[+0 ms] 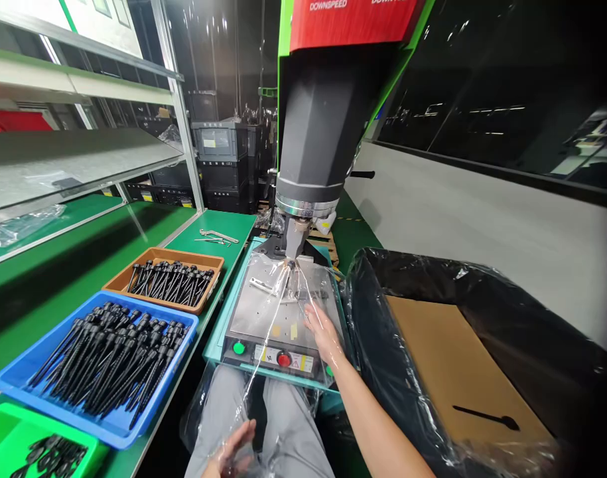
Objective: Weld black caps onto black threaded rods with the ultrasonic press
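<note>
Clear plastic film [270, 328] stretches from under the machine's horn [296, 239] down over the metal base plate [248, 318] toward my lap. My right hand [326, 335] is over the right side of the plate, fingers stretched out and seemingly touching the film. Low over my lap, my left hand [235, 443] has its fingers apart, close to the film's lower end; it is slightly blurred. I cannot tell whether either hand presses on the film. The base's front panel carries a red button [284, 359] and a green button [238, 348].
Left, a blue tray [129, 435] and a brown tray [156, 253] hold black rod-like parts; a green bin [4, 425] holds small black pieces. A wrench [219, 236] lies behind. Right, a black-lined container [377, 318] holds cardboard [447, 358] with one black part [487, 416].
</note>
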Demonstrator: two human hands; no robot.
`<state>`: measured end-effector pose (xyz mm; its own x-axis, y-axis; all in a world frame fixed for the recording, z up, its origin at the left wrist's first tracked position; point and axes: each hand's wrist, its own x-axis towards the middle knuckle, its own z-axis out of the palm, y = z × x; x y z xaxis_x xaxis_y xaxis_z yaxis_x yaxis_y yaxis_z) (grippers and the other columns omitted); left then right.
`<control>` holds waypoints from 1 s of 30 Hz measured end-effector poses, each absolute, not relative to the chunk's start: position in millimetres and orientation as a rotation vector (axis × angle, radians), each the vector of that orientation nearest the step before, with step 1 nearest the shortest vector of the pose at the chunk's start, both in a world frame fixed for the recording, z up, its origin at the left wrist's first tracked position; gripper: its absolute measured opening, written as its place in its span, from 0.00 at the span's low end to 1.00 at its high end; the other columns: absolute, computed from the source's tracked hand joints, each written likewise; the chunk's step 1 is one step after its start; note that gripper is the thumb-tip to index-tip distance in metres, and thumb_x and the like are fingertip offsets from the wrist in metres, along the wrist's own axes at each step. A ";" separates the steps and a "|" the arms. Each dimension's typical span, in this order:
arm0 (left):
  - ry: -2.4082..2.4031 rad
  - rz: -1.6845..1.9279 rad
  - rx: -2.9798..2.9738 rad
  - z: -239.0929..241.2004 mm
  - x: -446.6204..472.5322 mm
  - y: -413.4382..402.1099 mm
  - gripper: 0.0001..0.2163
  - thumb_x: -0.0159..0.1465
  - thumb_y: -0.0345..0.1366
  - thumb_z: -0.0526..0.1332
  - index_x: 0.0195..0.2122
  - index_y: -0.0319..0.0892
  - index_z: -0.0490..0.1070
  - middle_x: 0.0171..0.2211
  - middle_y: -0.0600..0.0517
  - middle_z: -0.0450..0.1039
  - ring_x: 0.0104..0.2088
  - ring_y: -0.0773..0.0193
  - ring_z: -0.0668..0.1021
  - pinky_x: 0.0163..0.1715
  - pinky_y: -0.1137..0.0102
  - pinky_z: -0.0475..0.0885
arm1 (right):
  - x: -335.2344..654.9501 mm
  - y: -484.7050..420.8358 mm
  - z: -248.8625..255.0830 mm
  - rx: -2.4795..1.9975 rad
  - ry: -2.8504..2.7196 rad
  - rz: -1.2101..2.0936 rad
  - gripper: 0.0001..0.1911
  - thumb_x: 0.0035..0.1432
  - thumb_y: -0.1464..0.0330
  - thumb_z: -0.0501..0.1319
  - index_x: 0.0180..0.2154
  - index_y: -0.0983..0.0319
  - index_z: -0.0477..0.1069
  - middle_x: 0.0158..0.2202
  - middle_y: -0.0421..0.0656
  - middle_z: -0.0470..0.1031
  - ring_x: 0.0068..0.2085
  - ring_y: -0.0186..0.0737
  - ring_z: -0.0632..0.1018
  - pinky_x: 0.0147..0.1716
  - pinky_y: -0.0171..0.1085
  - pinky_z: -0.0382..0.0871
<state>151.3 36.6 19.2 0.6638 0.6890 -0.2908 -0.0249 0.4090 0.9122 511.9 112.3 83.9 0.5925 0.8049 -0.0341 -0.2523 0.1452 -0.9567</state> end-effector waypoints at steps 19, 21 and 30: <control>0.919 0.985 2.367 -21.5 177.0 77.1 0.34 0.69 0.31 0.55 0.72 0.56 0.43 0.70 0.46 0.56 0.66 0.50 0.66 0.59 0.55 0.73 | 536.0 103.0 81.6 -1.215 -0.534 0.903 0.35 0.47 0.52 0.73 0.56 0.55 0.72 0.56 0.50 0.75 0.48 0.51 0.81 0.40 0.44 0.79; 0.912 0.949 2.363 -40.9 176.5 81.5 0.35 0.69 0.33 0.56 0.73 0.55 0.40 0.68 0.44 0.61 0.64 0.51 0.69 0.58 0.57 0.74 | 534.7 96.5 72.1 -1.257 -0.571 0.892 0.36 0.48 0.52 0.72 0.57 0.55 0.72 0.54 0.51 0.76 0.45 0.51 0.82 0.37 0.44 0.79; 0.934 1.111 2.471 -48.4 217.2 112.8 0.18 0.70 0.38 0.56 0.61 0.44 0.67 0.56 0.41 0.72 0.56 0.53 0.77 0.52 0.57 0.77 | 538.5 75.2 60.5 -1.607 -0.825 0.504 0.28 0.55 0.49 0.62 0.47 0.63 0.76 0.41 0.53 0.81 0.37 0.50 0.81 0.36 0.49 0.78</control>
<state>217.2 112.8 -48.4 0.4967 0.6570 0.5671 0.4458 -0.7538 0.4828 538.5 75.2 60.5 0.6545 0.7464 0.1203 0.2339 -0.0486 -0.9710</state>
